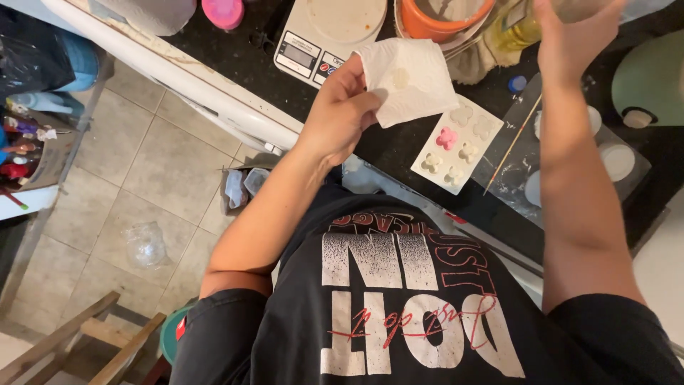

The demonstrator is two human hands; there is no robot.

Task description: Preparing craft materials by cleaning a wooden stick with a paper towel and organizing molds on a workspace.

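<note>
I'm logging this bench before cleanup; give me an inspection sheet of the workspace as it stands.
Surface: dark speckled counter, white powdery smears near the stick.
Job's things: left hand holds a folded paper towel; right hand grips a yellowish bottle; white flower mould, one cavity pink.
Clutter: kitchen scale, orange bowl, thin stick, pink lid.
Fingers: both sets closed on their items.
Cables: nothing seen.
Surroundings: tiled floor, wooden frame.

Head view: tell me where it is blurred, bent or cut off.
Head view: right hand soft with blur and cropped by the top edge; left hand and paper towel sharp; counter edge bows from wide-angle distortion; lighting even, soft shadows.
</note>
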